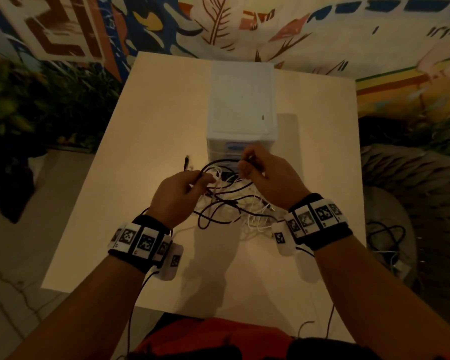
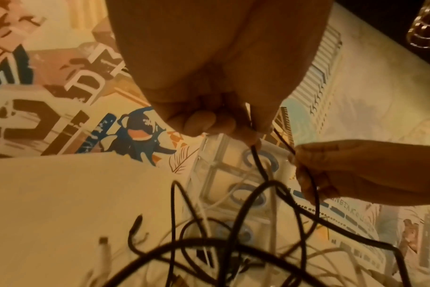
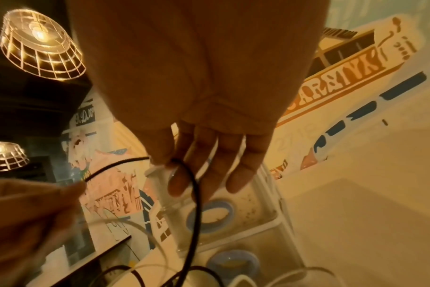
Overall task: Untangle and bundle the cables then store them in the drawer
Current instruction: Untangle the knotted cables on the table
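A tangle of black and white cables (image 1: pixel 234 206) lies on the white table (image 1: pixel 130 141), just in front of a white plastic drawer unit (image 1: pixel 240 100) with blue handles. My left hand (image 1: pixel 182 188) pinches a black cable (image 2: pixel 258 163) above the pile. My right hand (image 1: pixel 260 167) pinches the same black cable (image 3: pixel 192 194) between thumb and forefinger, its other fingers extended, close to the drawer fronts (image 3: pixel 216 211). A black cable end (image 1: pixel 186 162) sticks up to the left of the drawers. The drawers look closed.
More cables (image 1: pixel 385 240) lie on a round seat to the right of the table. Plants (image 1: pixel 31 105) stand at the left, and a painted wall (image 1: pixel 218 24) runs behind the table. Wire-cage lamps (image 3: pixel 39 44) hang overhead.
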`<state>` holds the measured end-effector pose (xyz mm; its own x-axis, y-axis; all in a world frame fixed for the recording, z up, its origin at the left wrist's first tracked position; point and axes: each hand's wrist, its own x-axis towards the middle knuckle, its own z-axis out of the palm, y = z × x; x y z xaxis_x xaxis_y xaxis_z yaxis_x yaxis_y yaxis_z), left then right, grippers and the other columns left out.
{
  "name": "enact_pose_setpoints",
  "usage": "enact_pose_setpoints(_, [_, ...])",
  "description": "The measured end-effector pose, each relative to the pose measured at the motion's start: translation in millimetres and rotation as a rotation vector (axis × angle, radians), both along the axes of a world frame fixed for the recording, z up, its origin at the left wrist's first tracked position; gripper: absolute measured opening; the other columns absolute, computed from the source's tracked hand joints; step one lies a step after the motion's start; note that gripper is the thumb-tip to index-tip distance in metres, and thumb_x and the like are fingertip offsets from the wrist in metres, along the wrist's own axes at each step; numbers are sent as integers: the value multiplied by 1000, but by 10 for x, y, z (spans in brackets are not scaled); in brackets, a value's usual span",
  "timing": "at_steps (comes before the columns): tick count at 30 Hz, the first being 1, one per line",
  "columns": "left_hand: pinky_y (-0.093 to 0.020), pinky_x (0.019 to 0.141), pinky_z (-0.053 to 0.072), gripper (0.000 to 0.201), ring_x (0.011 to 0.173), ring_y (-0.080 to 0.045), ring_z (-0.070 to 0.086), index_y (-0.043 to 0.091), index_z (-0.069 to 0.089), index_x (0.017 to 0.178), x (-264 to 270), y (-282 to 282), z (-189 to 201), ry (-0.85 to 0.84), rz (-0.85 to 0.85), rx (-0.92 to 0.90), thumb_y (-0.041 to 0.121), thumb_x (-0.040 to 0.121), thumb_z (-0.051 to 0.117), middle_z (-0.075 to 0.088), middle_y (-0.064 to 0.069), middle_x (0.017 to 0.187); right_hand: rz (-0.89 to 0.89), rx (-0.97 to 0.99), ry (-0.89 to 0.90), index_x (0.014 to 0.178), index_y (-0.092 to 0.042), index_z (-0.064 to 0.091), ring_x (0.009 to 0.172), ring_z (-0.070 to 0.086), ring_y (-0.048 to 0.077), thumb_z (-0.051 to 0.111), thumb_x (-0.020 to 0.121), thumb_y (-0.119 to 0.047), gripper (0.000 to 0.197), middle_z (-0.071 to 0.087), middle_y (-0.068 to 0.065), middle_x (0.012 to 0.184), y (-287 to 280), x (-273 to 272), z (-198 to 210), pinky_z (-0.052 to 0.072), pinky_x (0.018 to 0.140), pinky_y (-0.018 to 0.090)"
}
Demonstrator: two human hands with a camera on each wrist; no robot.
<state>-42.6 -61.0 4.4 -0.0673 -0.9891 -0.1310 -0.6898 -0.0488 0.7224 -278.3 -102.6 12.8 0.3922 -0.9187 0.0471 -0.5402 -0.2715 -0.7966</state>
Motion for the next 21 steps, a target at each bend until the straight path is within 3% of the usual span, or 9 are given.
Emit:
enact_pose_setpoints(3, [-30, 59, 42, 37, 62, -9, 56, 28, 75, 81, 49, -12, 58, -132, 20, -200, 56, 94, 55, 62, 12, 69, -7, 66, 145, 105, -28, 55, 80, 63, 13, 54, 103, -34, 6, 70, -5, 91, -18, -155, -74, 54, 80, 44])
enact_pose_setpoints(4, [-30, 58, 42, 37, 61, -8, 53, 28, 74, 78, 50, -19, 90, -143, -5, -249, 56, 93, 56, 59, 11, 69, 11, 82, 148, 110, -27, 58, 85, 62, 10, 57, 101, -28, 9, 70, -5, 98, -9, -184, -78, 53, 85, 37])
enact_pose_setpoints(6, [-27, 56, 39, 34, 62, -6, 49, 30, 71, 76, 28, -45, 153, -158, -86, -316, 56, 93, 57, 55, 10, 73, 90, 53, 72, 127, -22, 58, 104, 61, 5, 62, 94, -11, 35, 68, -4, 118, 13, -178, -30, 48, 95, 18])
enact_pose_setpoints(8, [-23, 56, 37, 30, 66, -6, 47, 33, 69, 79, -30, -77, 220, -181, -159, -357, 54, 95, 56, 53, 10, 78, 163, 6, 6, 133, -23, 56, 116, 60, 4, 63, 89, -8, 47, 64, -6, 129, 26, -86, 89, 44, 99, 13])
enact_pose_setpoints(10, [-25, 57, 37, 30, 68, -7, 52, 32, 62, 82, -114, -97, 293, -191, -183, -350, 52, 100, 48, 58, 10, 77, 197, -23, -3, 127, -23, 60, 106, 65, 4, 62, 97, -18, 30, 69, -6, 118, 25, 33, 215, 50, 91, 16])
enact_pose_setpoints(12, [-22, 56, 37, 32, 65, -6, 56, 31, 54, 84, -167, -108, 335, -142, -171, -279, 52, 103, 40, 64, 12, 73, 200, -27, 4, 116, -18, 63, 91, 67, 12, 53, 104, -26, 17, 71, -1, 101, 5, 111, 320, 55, 80, 31])
enact_pose_setpoints(15, [-30, 60, 47, 31, 62, -7, 60, 25, 54, 85, -157, -93, 287, -1, -177, -139, 51, 101, 48, 68, 7, 71, 161, -39, -69, 104, -13, 62, 85, 64, 20, 47, 106, -24, 19, 67, 2, 92, -29, 113, 410, 52, 76, 45])
enact_pose_setpoints(17, [-36, 66, 51, 29, 65, -5, 62, 23, 60, 85, -155, -70, 199, 65, -205, -16, 47, 100, 54, 69, 8, 73, 134, -67, -124, 103, -13, 63, 89, 64, 19, 47, 106, -20, 18, 67, -3, 94, -45, 100, 454, 52, 80, 43])
enact_pose_setpoints(21, [-27, 63, 43, 32, 60, 4, 56, 29, 67, 82, -164, -20, -36, 38, -203, 180, 50, 100, 50, 64, 24, 67, 36, -106, -233, 102, -9, 62, 93, 65, 21, 45, 107, -15, 19, 68, -3, 96, -109, 31, 472, 52, 84, 36])
